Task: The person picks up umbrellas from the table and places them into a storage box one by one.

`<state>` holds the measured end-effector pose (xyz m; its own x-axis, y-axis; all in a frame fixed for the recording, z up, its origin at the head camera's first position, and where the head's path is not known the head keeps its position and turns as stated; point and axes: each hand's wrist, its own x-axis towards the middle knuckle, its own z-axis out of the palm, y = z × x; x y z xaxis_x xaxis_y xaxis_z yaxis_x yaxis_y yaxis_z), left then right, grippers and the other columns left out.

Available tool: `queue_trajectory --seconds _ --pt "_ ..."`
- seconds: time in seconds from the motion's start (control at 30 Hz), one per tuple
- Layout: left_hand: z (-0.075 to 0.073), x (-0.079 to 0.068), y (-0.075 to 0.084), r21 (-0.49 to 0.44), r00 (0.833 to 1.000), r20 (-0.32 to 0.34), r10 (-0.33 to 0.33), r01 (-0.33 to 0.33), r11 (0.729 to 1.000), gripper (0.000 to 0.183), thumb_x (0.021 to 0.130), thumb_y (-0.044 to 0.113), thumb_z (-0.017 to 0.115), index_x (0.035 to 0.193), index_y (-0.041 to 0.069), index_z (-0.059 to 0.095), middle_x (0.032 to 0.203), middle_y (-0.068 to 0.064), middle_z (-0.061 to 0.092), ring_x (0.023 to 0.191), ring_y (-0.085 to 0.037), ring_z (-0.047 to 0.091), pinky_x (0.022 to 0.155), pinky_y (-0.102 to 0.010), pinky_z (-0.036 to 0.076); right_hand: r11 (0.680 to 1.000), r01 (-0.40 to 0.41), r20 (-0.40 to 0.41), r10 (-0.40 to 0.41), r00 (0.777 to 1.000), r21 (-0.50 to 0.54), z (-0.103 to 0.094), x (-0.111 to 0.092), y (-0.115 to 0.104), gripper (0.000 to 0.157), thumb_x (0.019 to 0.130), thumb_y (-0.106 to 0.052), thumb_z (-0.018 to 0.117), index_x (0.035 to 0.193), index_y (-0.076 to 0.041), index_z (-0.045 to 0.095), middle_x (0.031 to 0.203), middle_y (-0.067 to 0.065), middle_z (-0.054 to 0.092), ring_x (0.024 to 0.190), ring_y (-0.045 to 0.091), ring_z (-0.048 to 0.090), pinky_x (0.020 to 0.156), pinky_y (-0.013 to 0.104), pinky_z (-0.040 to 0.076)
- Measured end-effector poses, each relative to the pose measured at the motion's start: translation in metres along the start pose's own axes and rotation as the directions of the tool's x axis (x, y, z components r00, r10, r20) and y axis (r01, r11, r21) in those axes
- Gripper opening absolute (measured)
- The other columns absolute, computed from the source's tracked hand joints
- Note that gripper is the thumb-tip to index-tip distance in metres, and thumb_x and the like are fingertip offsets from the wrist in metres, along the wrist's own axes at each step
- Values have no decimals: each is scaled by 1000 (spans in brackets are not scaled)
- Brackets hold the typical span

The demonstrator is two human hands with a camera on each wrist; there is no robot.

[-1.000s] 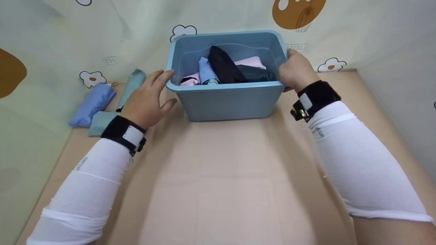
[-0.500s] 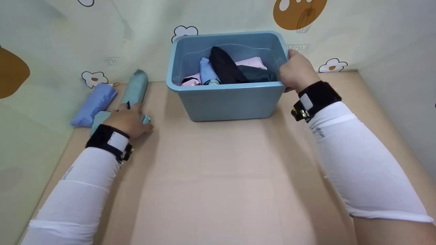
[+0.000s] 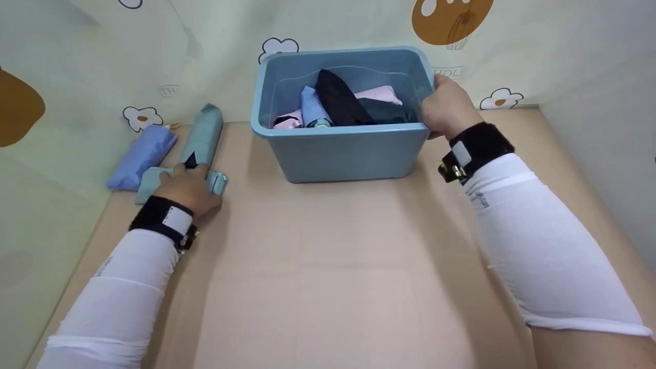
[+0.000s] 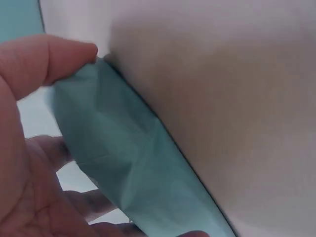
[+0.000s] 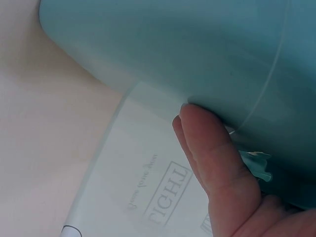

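My left hand grips the nearer teal folded umbrella, which lies crosswise on the table at the left. In the left wrist view the thumb is on one side of it and the fingers are on the other. Just behind the hand lies a second teal folded umbrella. A periwinkle-blue folded umbrella rests to their left. My right hand holds the right rim of the blue-grey plastic tub; part of its grip is hidden behind the tub's edge.
Inside the tub lie a black folded umbrella, a light blue one, pink pieces and a dark green one. A patterned cloth wall rises directly behind. The beige tabletop stretches in front.
My left hand has left the tub's left rim and moved left and down onto the nearer teal umbrella. The right hand stays on the tub, which stands where it was.
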<state>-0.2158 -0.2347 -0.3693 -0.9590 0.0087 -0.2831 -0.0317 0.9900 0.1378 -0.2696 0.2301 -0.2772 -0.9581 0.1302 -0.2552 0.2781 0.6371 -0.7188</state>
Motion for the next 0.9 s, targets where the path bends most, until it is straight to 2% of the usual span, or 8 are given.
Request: queue_trajectory --seconds 0.13,0.3,0.53,0.77,0.9 --pt "3 0 0 3 1000 -9 2 -2 1000 87 92 36 69 160 -1 30 151 -53 22 137 -78 20 90 -89 38 1000 -3 -5 3 1000 2 0 0 0 76 102 -3 36 170 -14 6 172 17 28 147 39 43 89 58 61" --pt "6 2 -2 1 999 -43 6 -6 1000 79 90 22 68 157 -2 34 149 -51 26 135 -76 25 90 -88 41 1000 10 -14 -10 1000 2 0 0 0 74 102 -3 36 170 -14 10 170 18 32 144 38 45 87 57 62" --pt "11 4 -4 19 994 -112 22 -20 1000 73 89 6 66 155 -4 37 148 -53 26 138 -78 23 92 -83 44 1000 30 -8 -30 1000 -9 0 1 1 71 102 -4 35 169 -13 14 168 19 35 141 38 47 84 56 62" --pt "12 3 -6 0 989 -146 26 -26 1000 72 87 7 71 153 -1 43 143 -49 32 132 -71 34 87 -79 49 1000 11 -2 -11 1000 -4 -1 1 1 70 104 -6 35 170 -15 11 169 17 33 142 38 46 88 56 62" --pt "13 3 -8 6 987 -154 39 -39 999 72 87 9 73 151 -2 43 144 -49 31 133 -70 34 86 -79 50 1000 7 2 -7 1000 -2 -2 0 0 71 103 -5 35 170 -15 11 169 17 33 142 37 47 88 54 62"
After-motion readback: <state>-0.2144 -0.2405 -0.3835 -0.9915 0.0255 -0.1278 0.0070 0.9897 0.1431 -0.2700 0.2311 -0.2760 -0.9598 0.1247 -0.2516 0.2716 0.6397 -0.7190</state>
